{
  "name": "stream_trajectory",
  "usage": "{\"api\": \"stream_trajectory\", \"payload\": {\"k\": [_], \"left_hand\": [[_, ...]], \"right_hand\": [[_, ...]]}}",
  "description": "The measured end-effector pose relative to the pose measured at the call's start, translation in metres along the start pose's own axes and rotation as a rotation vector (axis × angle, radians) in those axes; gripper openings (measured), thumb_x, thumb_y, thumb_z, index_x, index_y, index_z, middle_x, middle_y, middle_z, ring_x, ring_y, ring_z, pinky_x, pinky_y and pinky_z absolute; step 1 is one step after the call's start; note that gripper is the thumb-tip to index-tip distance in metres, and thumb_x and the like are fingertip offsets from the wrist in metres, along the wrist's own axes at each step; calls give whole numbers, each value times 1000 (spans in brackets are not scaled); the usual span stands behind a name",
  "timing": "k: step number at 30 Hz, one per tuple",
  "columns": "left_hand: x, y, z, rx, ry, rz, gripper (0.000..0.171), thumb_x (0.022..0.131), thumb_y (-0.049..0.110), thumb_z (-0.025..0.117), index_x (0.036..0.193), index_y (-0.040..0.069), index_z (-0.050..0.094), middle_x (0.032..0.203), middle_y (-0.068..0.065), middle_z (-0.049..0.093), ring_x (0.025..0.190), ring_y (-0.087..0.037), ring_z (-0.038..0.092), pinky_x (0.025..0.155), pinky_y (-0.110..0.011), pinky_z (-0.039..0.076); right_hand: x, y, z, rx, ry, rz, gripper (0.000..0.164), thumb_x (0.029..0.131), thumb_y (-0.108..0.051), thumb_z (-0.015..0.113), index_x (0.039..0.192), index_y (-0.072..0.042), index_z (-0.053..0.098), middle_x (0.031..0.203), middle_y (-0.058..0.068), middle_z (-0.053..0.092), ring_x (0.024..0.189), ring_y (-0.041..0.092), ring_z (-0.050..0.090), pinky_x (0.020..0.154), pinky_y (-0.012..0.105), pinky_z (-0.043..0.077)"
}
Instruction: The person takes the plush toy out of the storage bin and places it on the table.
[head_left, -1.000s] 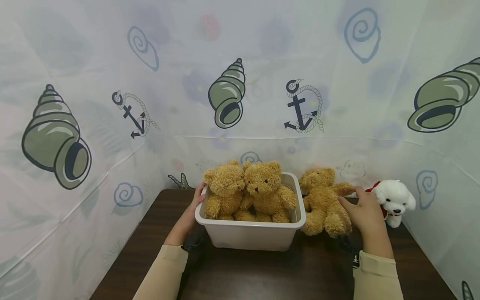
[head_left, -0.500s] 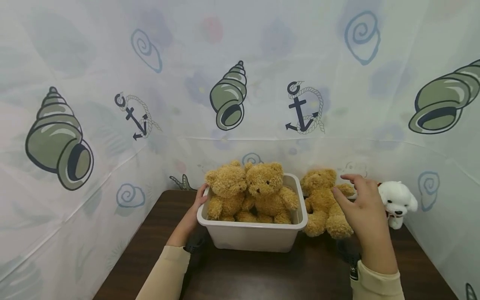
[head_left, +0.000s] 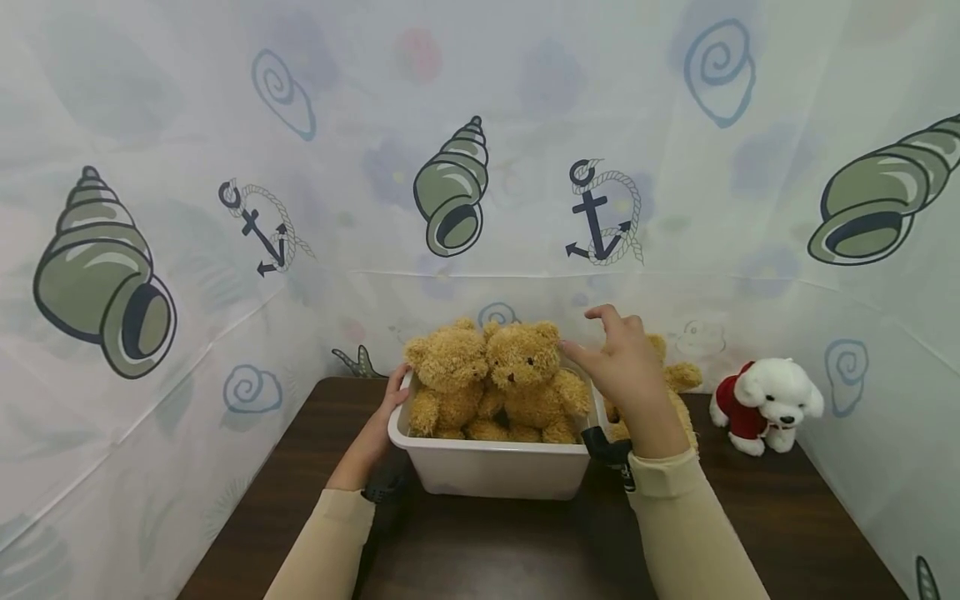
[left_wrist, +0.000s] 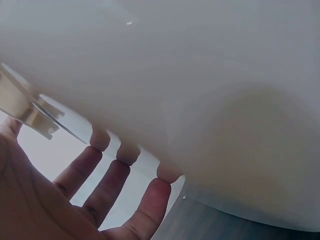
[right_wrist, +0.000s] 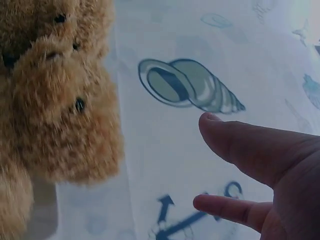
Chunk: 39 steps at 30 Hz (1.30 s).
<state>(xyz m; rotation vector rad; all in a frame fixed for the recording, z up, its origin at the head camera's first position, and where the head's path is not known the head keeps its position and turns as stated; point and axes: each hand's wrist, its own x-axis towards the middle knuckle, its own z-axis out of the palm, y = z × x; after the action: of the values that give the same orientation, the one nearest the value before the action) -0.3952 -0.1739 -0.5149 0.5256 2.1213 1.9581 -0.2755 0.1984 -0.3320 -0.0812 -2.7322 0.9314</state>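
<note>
Two curly golden-brown teddy bears, a left bear (head_left: 447, 367) and a right bear (head_left: 525, 375), sit side by side in a white plastic tub (head_left: 495, 471). My left hand (head_left: 378, 429) holds the tub by its left rim. In the left wrist view, several fingertips (left_wrist: 155, 192) press against the tub's glossy outer wall. Thumb and fingers spread apart, my right hand (head_left: 628, 375) is raised at the tub's right side, nothing in its grasp. Its thumb tip is close to the right bear's head. Behind this hand a third teddy bear (head_left: 684, 379) is partly hidden.
A white plush dog (head_left: 776, 396) in a red outfit stands at the table's right back. Under everything is a dark brown wooden table (head_left: 487, 554). A pale curtain (head_left: 525, 100) printed with shells and anchors hangs behind and at both sides.
My right hand has left the third bear's raised arm and moved left to the tub's right side, uncovering the plush dog. My left hand stays on the tub.
</note>
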Motion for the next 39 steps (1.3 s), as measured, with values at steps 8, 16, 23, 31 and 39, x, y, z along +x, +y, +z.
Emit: {"api": "stream_trajectory", "payload": {"k": [8, 16, 23, 31, 39], "left_hand": [[0, 1, 2, -14, -1, 17, 68, 105, 44, 32, 161, 28, -4, 169, -5, -19, 158, -36, -6, 123, -64, 8], [-1, 3, 2, -7, 1, 20, 68, 105, 44, 32, 160, 26, -3, 169, -7, -18, 157, -38, -5, 122, -65, 10], [-1, 2, 2, -18, -7, 51, 66, 105, 41, 33, 160, 25, -1, 169, -9, -15, 157, -38, -3, 122, -64, 9], [-3, 2, 0, 28, -10, 55, 69, 105, 46, 32, 161, 28, -3, 169, -10, -14, 157, -40, -1, 121, -67, 10], [-3, 1, 0, 33, -9, 69, 71, 104, 42, 32, 162, 24, -5, 169, -11, -15, 157, -42, -4, 121, -67, 8]], "right_hand": [[31, -25, 43, -19, -34, -11, 78, 86, -65, 68, 148, -26, 42, 139, 26, 40, 84, 34, 58, 64, 42, 47], [45, -36, 69, -22, -41, 1, 86, 81, -63, 74, 151, -26, 40, 139, 29, 37, 77, 32, 58, 58, 39, 46], [50, -34, 92, -8, -124, 36, 100, 74, -53, 86, 155, -29, 34, 160, 32, 11, 97, 43, 62, 68, 44, 52], [48, -30, 98, 52, -176, 71, 102, 74, -38, 90, 156, -30, 30, 161, 30, 5, 90, 36, 62, 63, 39, 51], [50, -29, 99, 80, -175, 81, 99, 75, -33, 90, 155, -29, 32, 161, 30, 6, 88, 35, 61, 61, 37, 49]]}}
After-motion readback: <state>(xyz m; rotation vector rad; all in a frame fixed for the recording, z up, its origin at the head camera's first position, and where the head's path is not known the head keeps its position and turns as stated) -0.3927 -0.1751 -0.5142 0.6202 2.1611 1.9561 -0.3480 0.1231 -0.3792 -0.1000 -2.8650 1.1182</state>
